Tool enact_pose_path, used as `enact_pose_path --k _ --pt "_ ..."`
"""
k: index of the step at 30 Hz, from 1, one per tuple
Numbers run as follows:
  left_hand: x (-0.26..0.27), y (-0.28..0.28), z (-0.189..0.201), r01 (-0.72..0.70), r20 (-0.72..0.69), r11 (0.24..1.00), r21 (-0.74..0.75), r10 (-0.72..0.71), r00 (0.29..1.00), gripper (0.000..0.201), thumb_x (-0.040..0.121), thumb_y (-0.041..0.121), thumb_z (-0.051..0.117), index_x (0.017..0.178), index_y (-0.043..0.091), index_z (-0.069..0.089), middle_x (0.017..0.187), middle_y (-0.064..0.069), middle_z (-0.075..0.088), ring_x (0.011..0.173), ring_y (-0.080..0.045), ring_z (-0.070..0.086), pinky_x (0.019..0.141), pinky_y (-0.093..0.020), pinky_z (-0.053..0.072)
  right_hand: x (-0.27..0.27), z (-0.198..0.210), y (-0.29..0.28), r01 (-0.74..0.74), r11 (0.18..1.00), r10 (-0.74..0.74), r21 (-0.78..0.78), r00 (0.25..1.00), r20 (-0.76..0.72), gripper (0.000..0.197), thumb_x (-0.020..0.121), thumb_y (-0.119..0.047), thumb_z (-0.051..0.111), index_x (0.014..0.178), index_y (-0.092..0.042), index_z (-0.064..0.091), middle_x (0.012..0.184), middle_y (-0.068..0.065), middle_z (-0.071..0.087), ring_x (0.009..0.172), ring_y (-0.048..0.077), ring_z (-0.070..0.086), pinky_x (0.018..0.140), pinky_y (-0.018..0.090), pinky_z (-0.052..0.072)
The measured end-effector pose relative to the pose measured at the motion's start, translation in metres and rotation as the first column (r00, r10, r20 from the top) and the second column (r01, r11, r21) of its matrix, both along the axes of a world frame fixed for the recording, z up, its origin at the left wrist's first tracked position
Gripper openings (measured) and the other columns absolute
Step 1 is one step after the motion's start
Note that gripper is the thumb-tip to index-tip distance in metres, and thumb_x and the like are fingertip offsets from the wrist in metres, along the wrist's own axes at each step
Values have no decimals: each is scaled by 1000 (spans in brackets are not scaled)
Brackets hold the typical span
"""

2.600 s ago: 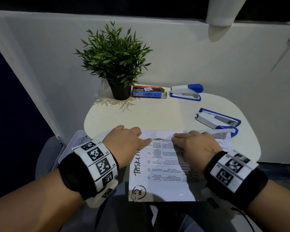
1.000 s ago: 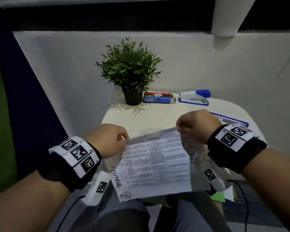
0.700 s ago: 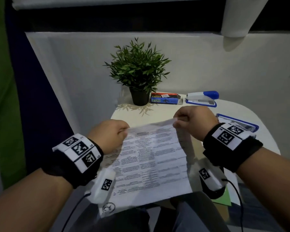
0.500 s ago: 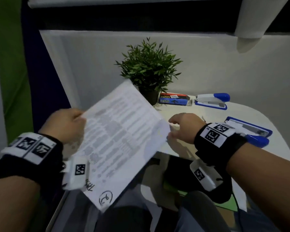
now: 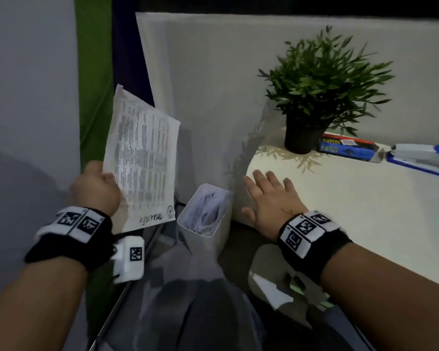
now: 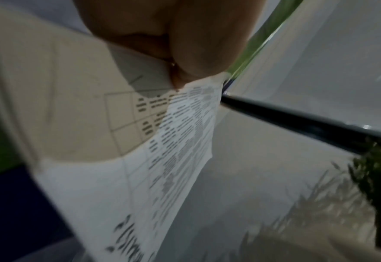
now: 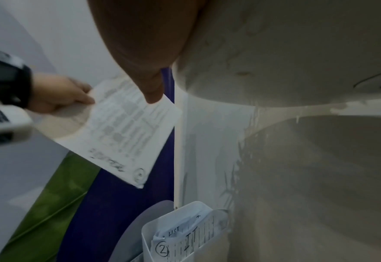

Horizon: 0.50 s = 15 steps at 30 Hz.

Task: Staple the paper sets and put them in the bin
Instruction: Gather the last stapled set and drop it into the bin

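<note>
Pinching the paper set (image 5: pixel 142 158) upright, left hand (image 5: pixel 96 188) sits up-left of the bin (image 5: pixel 205 214); right hand (image 5: pixel 271 198) lies flat, fingers spread, on the table (image 5: pixel 352 198).

I see left hand (image 5: pixel 95 187) raised, fingers pinching the paper (image 5: pixel 142 158); right hand (image 5: pixel 269 198) flat, fingers spread.

My left hand (image 5: pixel 95 190) pinches a printed paper set (image 5: pixel 143 162) by one edge, holding it up nearly vertical, handwritten title and circled number at its lower end. Below and right of it stands a white bin (image 5: pixel 205 220) (already holding crumpled printed sheets), just beside the counter (image 5: pixel 352 198) edge.
</note>
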<state>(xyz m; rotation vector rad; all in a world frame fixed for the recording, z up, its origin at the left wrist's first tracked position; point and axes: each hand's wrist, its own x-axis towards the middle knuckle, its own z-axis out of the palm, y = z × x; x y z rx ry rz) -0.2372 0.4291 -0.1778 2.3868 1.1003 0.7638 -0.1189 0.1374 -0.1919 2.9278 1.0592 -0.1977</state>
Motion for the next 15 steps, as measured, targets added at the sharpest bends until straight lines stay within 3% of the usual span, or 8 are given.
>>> enact_pose_path --k 4,9,11,13,15 --pt "41 -10 -50 38 58 984 -172 -28 998 24 96 3 38 115 -6 48 102 -31 58 86 -40 55 69 -36 38 0 0 0 -7 1000 7 -19 1000 16 74 94 -54 34 151 -25 -2 160 2 -3 147 26 -2 116 50 6" --pt "92 -22 -113 116 34 964 -241 -111 993 20 95 -1 36 110 -3 48 81 -13 49 66 -24 44 56 -30 31 1 -4 -1 2 999 0 -52 999 42 77 89 -62 25 151 -25 -3 160 4 -2 147 27 -1 116 50 6" --pt "106 -21 -137 123 16 961 -249 -123 992 20 94 3 36 110 2 48 75 -4 46 61 -22 42 56 -29 32 0 -3 1 11 995 -7 -98 999 38 80 83 -64 20 151 -22 13 159 8 14 145 32 16 112 54 18" --pt "118 -15 -162 124 20 965 -230 -122 992 22 92 11 36 110 13 48 71 2 46 60 -22 45 58 -30 38 0 -5 0 34 994 -28 -100 998 60 80 79 -64 30 144 -17 37 148 12 40 134 35 40 102 56 36" --pt "130 -11 -175 130 61 963 -236 -119 991 23 90 19 34 108 18 47 79 -2 53 66 -22 49 60 -28 41 0 -8 -1 44 996 -36 -83 995 89 78 78 -63 38 139 -16 45 142 12 47 128 35 48 98 55 41"
